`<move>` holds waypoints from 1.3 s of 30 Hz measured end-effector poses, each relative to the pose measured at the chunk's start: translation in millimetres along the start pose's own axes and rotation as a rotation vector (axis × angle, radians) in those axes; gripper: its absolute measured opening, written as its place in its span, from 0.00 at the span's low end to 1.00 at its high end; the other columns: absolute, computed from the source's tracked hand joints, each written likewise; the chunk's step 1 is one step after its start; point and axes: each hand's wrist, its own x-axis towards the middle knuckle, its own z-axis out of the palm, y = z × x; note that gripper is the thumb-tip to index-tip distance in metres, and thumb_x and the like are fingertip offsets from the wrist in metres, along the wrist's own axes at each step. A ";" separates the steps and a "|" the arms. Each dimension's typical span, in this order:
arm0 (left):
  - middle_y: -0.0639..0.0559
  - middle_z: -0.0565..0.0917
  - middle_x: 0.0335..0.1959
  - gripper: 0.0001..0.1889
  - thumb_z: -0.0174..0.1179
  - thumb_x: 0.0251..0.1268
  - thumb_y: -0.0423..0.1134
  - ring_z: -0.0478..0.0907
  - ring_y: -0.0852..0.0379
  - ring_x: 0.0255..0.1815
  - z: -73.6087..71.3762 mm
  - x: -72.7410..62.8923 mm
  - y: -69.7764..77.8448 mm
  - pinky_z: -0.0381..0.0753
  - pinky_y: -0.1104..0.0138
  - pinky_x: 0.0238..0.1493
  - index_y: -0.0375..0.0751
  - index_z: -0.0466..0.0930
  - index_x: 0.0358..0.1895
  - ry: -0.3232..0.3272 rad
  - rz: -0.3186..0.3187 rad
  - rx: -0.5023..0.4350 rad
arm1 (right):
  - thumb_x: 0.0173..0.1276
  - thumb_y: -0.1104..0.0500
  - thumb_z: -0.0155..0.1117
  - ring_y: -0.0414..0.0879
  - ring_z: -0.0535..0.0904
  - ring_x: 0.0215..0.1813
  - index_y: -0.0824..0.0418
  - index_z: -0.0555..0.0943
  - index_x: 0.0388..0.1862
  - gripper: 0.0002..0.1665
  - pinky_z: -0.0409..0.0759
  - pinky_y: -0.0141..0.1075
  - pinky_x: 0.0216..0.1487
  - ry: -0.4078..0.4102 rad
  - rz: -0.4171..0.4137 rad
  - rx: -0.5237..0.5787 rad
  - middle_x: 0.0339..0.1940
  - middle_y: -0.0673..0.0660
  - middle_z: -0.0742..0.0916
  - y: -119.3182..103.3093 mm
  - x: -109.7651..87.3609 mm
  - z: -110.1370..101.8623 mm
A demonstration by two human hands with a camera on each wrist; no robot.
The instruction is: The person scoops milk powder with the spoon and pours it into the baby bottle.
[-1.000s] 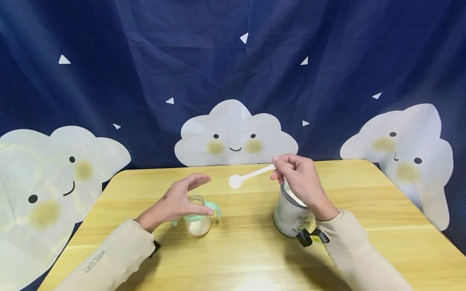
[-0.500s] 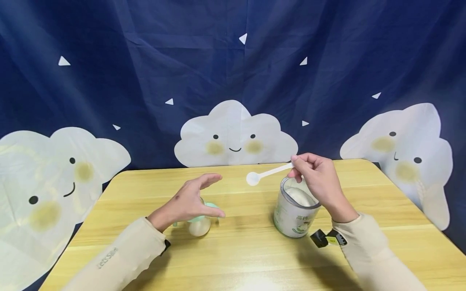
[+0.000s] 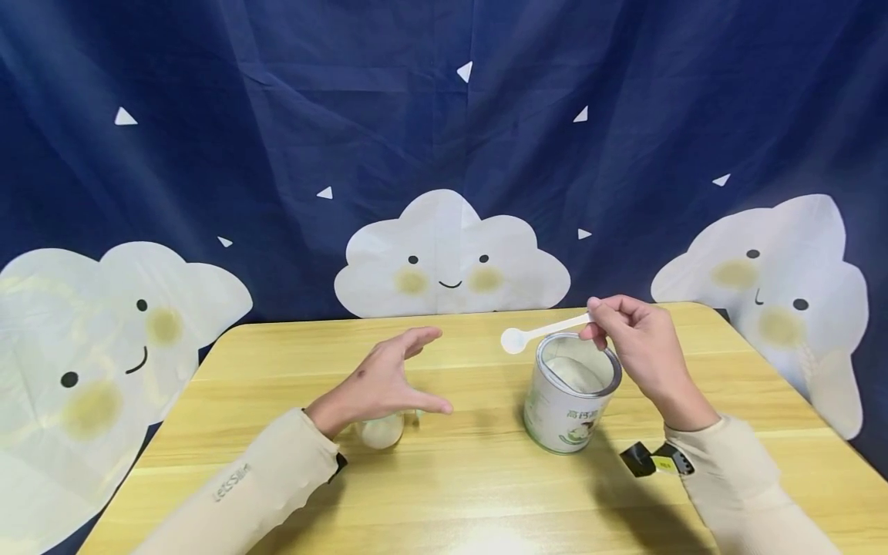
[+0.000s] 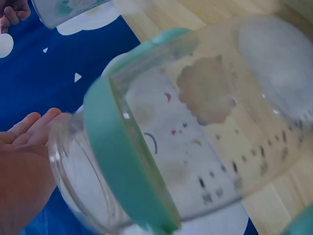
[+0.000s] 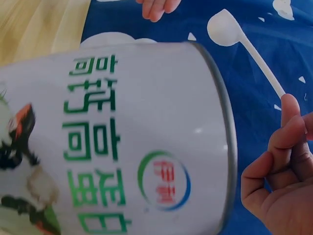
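My right hand (image 3: 641,347) pinches the end of a long-handled white measuring scoop (image 3: 515,341), its bowl pointing left. Below the scoop stands an open milk powder tin (image 3: 565,420) with pale powder inside. In the right wrist view the tin (image 5: 132,137) fills the foreground, showing green lettering. My left hand (image 3: 381,381) is held in the air with thumb and fingers spread apart, nothing between them. Behind it, mostly hidden in the head view, stands a baby bottle (image 3: 381,433). The left wrist view shows this clear bottle (image 4: 205,112) uncapped, with a mint-green collar and white powder at its bottom.
The wooden table (image 3: 458,486) has a bright glare patch at its front. Behind its far edge hangs a dark blue curtain (image 3: 388,123) with smiling clouds.
Both hands have moved to the right. The scoop has travelled from left of the tin to its upper rim area, uncovering the tin's opening. My left hand now covers more of the bottle.
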 end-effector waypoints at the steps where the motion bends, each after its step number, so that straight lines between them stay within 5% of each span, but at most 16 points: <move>1: 0.49 0.69 0.72 0.53 0.83 0.40 0.48 0.66 0.46 0.72 1.4 0.9 1.0 0.66 0.55 0.71 0.41 0.65 0.73 0.002 -0.003 -0.002 | 0.76 0.53 0.60 0.40 0.78 0.23 0.68 0.80 0.33 0.18 0.74 0.29 0.31 0.001 0.001 -0.006 0.19 0.48 0.86 0.7 -0.1 -1.1; 23: 0.51 0.68 0.74 0.56 0.84 0.39 0.50 0.64 0.50 0.73 34.2 21.9 17.3 0.64 0.59 0.72 0.41 0.63 0.75 0.006 -0.027 -0.021 | 0.76 0.53 0.58 0.36 0.79 0.30 0.62 0.81 0.28 0.18 0.72 0.24 0.42 0.059 0.056 -0.039 0.19 0.45 0.86 16.8 1.1 -25.9; 39: 0.53 0.66 0.75 0.56 0.84 0.39 0.49 0.65 0.49 0.73 62.8 34.4 24.7 0.68 0.58 0.70 0.44 0.61 0.76 0.003 -0.034 -0.076 | 0.76 0.58 0.57 0.34 0.81 0.30 0.51 0.86 0.35 0.12 0.73 0.23 0.37 0.054 0.039 -0.029 0.23 0.43 0.87 27.7 -3.1 -44.2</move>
